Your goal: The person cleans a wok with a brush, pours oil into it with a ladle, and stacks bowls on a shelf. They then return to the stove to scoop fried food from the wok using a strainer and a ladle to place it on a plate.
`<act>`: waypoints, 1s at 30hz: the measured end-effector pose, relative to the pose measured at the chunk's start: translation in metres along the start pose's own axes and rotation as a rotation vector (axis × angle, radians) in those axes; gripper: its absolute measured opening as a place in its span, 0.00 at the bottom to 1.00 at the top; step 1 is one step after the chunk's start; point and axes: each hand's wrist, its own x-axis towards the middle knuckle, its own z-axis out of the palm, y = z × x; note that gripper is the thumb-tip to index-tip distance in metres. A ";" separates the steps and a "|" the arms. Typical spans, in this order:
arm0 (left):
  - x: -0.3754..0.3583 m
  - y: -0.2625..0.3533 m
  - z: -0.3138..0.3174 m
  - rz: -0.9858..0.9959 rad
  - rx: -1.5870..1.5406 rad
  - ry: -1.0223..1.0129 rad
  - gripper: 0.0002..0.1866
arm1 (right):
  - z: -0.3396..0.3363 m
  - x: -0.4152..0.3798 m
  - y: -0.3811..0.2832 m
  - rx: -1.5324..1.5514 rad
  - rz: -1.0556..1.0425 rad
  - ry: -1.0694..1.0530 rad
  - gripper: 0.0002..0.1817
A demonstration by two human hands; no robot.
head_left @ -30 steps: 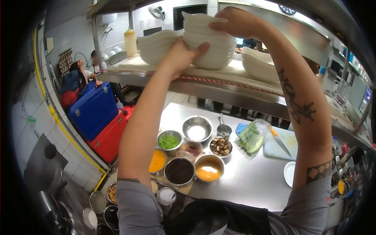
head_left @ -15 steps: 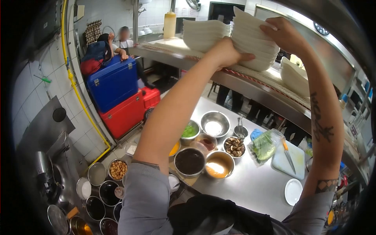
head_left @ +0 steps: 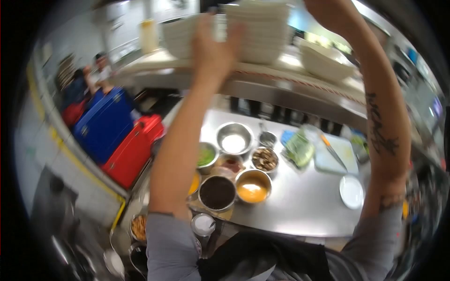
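Observation:
A tall stack of white dishes [head_left: 263, 35] stands on the overhead shelf. My left hand [head_left: 216, 54] is raised at its left edge, blurred, with thumb and fingers spread. Behind that hand is a second stack of white dishes [head_left: 179, 40]. My right hand [head_left: 323, 10] reaches up at the top edge of the picture, to the right of the tall stack; its fingers are out of frame. More white dishes [head_left: 326, 61] sit farther right on the shelf, below my right wrist.
Below the shelf, a steel counter [head_left: 300, 203] carries a bowl of mushrooms [head_left: 265, 159], a pot of dark liquid [head_left: 217, 193], an orange-handled knife [head_left: 333, 152] on a cutting board [head_left: 323, 161], and a white plate [head_left: 351, 192]. A person [head_left: 101, 70] is beside a blue cooler [head_left: 105, 124] at left.
My left hand has come away from the tall stack's lower side, fingers spreading. My right hand has left the stack's upper right side and risen partly out of frame. The view has shifted.

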 end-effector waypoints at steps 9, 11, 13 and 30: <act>-0.155 0.066 -0.036 -0.296 -1.232 -0.564 0.26 | -0.109 -0.209 0.036 -0.088 -0.173 0.199 0.14; -0.213 0.089 -0.010 -0.675 -1.415 -0.917 0.33 | -0.133 -0.272 0.046 0.115 -0.014 0.104 0.11; -0.256 0.122 0.025 -0.966 -1.607 -1.317 0.44 | -0.157 -0.329 0.049 0.195 0.178 -0.009 0.05; -0.677 0.370 0.306 -1.631 -0.968 -1.790 0.25 | -0.268 -0.754 0.070 -0.190 1.210 -0.071 0.20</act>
